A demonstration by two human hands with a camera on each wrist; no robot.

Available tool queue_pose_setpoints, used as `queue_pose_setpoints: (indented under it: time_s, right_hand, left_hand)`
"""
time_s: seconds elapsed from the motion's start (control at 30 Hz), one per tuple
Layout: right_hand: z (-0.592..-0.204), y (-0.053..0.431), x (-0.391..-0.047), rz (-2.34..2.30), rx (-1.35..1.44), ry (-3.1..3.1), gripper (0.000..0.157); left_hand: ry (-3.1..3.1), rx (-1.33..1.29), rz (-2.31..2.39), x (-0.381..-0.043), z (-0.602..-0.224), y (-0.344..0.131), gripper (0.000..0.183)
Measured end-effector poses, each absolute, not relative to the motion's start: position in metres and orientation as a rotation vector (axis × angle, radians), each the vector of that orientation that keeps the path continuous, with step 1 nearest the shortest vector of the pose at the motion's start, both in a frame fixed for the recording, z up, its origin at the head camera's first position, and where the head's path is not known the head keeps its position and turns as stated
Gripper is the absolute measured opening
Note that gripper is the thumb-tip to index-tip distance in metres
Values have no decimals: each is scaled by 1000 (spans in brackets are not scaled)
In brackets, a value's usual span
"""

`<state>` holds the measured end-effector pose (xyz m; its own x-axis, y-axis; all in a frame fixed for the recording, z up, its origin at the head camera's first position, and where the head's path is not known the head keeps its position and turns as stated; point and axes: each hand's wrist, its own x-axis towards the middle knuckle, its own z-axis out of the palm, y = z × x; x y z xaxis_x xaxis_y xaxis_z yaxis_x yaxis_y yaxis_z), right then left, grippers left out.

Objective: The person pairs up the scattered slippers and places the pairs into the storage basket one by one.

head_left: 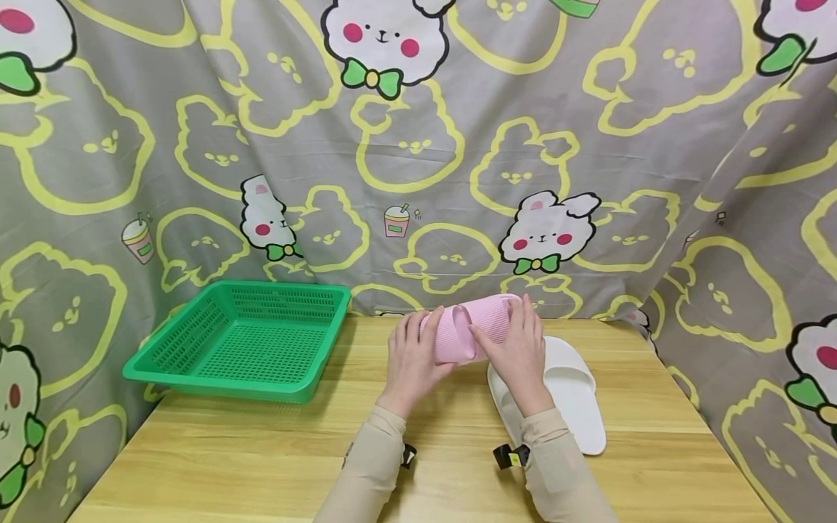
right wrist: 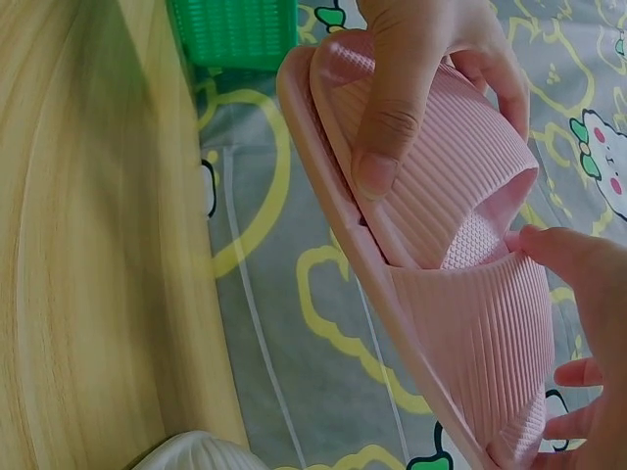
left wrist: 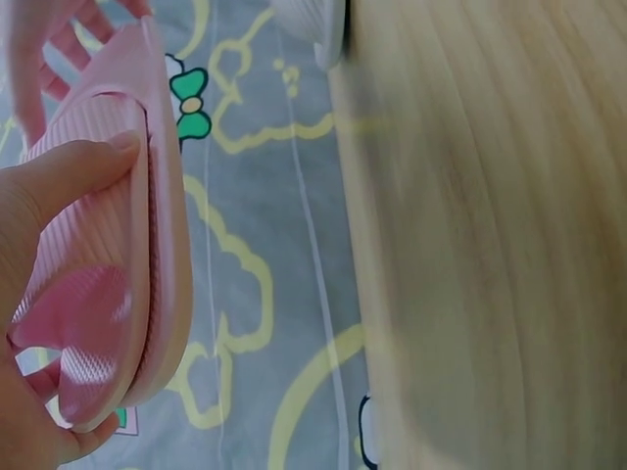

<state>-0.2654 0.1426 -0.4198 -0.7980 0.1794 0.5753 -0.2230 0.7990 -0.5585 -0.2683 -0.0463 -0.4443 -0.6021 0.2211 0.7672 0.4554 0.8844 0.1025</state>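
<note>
Two pink ribbed slippers (head_left: 485, 319) are held together above the table, one nested against the other with soles touching or nearly so. My left hand (head_left: 416, 356) grips them at their left end; in the left wrist view its thumb lies along the upper slipper (left wrist: 93, 230). On the other end my right hand (head_left: 516, 356) holds the lower slipper (right wrist: 475, 323), its thumb at the strap's edge in the right wrist view. Behind and under the right forearm lies a pair of white slippers (head_left: 578, 407) on the table, partly hidden by that arm.
A green plastic basket (head_left: 314, 385) with slotted sides stands at the table's back left. The wooden table (head_left: 261, 457) meets a patterned grey curtain (head_left: 418, 254) at the back, with curtain on both sides too.
</note>
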Motion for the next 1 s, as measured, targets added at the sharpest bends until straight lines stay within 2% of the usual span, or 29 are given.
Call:
queue_pose_setpoints:
  time_s: [0.6,1.0]
  right_hand:
    - [-417,142,-265,811,87,-2347,84]
    - [-420,141,-268,709,283,-2130,75]
  left_hand:
    - [-2180,-472,-379,-273,-440,-59,104]
    - [-2213,-408,-395,-275,-434,-74,104]
